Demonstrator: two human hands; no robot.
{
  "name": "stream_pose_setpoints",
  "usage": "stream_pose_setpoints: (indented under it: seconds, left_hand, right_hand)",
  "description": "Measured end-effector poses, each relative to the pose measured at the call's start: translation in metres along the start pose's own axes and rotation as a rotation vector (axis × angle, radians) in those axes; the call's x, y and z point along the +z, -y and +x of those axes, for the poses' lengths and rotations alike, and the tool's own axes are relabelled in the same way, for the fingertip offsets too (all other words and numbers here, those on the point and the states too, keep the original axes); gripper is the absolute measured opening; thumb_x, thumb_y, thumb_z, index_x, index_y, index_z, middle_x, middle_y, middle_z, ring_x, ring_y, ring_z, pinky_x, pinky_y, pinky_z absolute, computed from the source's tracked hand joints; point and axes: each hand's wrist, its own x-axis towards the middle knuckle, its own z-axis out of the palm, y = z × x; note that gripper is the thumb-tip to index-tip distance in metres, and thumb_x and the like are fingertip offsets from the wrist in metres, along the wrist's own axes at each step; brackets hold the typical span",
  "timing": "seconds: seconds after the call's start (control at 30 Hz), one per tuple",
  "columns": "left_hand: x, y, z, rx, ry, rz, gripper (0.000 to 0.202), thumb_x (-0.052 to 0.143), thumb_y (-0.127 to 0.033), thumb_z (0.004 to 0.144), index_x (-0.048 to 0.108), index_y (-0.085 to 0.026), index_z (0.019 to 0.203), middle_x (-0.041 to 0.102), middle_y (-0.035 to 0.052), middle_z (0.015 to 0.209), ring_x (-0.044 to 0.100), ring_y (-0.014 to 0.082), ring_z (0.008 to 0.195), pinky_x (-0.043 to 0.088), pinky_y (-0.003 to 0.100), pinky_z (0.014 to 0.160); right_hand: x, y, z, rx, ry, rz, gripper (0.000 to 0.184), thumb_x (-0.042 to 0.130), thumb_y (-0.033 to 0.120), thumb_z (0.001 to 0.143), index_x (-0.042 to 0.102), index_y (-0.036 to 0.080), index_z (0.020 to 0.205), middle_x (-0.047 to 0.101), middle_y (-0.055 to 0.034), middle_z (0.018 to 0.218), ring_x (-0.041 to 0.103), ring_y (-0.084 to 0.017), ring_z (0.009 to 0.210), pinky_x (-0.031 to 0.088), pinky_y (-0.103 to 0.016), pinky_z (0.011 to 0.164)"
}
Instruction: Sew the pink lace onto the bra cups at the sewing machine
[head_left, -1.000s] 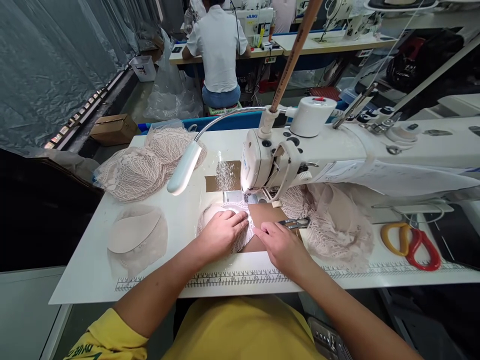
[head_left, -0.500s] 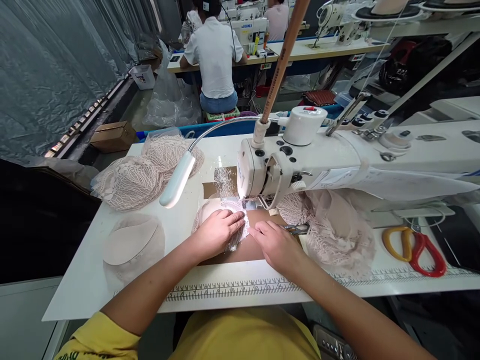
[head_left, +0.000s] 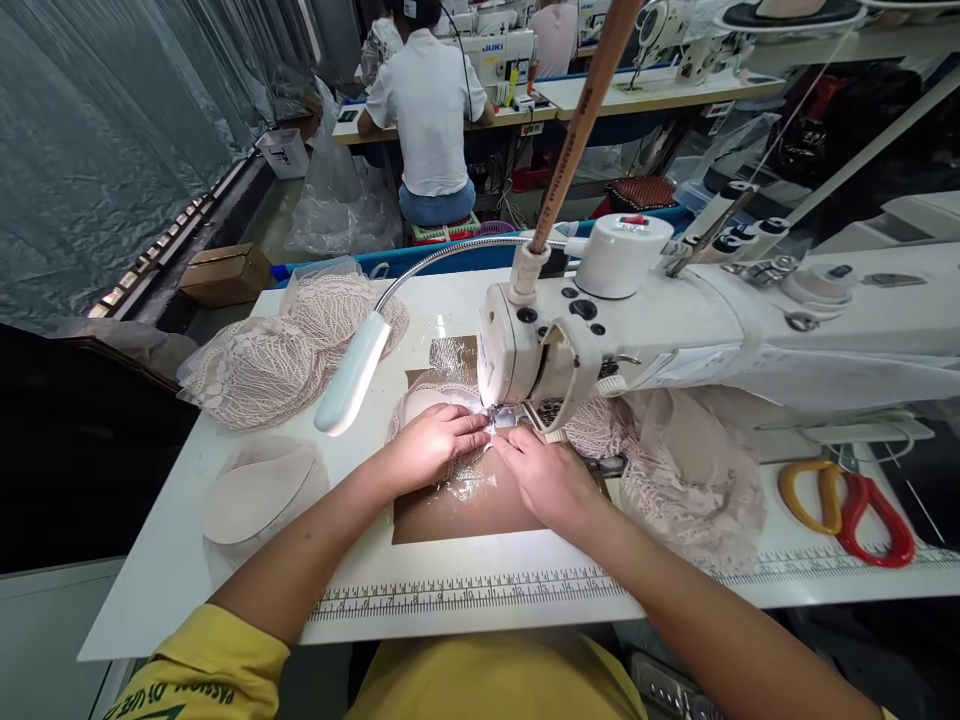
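Observation:
My left hand [head_left: 433, 445] lies on a pale lace cup piece [head_left: 427, 405], its fingers pressed together at the needle of the white sewing machine [head_left: 675, 320]. My right hand [head_left: 546, 475] pinches the same lace from the right side, just under the machine head. Metal thread snips [head_left: 609, 465] poke out past my right hand; whether it holds them I cannot tell. The work rests on a brown patch [head_left: 465, 515] of the white table [head_left: 375, 580].
A lace pile [head_left: 277, 350] and foam cups [head_left: 259, 490] lie at left, more lace [head_left: 690, 480] at right. Orange and red scissors [head_left: 847, 500] rest far right. A gooseneck lamp [head_left: 352, 375] hangs over the table. A person in white [head_left: 427, 110] sits at another machine behind.
Both hands slid forward with the lace up to the needle, and their fingertips have come together there. More of the brown patch shows in front of the hands.

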Motion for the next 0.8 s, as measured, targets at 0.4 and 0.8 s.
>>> stream_pose_setpoints:
  seconds: [0.4, 0.8]
  left_hand:
    - [-0.001, 0.015, 0.006, -0.112, -0.010, -0.053, 0.042, 0.048, -0.011, 0.084, 0.061, -0.024, 0.122, 0.059, 0.0050, 0.130, 0.052, 0.0241, 0.103, 0.044, 0.039, 0.087]
    - [-0.012, 0.004, 0.002, -0.226, -0.005, 0.087, 0.035, 0.046, -0.020, 0.088, 0.059, -0.015, 0.121, 0.061, 0.0128, 0.116, 0.054, 0.0259, 0.102, 0.044, 0.039, 0.086]
  right_hand:
    - [0.017, -0.005, 0.000, 0.028, -0.150, 0.051, 0.049, 0.043, 0.006, 0.082, 0.059, 0.022, 0.125, 0.061, -0.0075, 0.091, 0.052, -0.016, 0.069, 0.033, -0.027, 0.056]
    - [0.022, -0.010, -0.001, 0.022, -0.264, 0.136, 0.040, 0.043, 0.008, 0.085, 0.065, 0.023, 0.115, 0.065, -0.0032, 0.085, 0.050, -0.014, 0.062, 0.036, -0.026, 0.059]
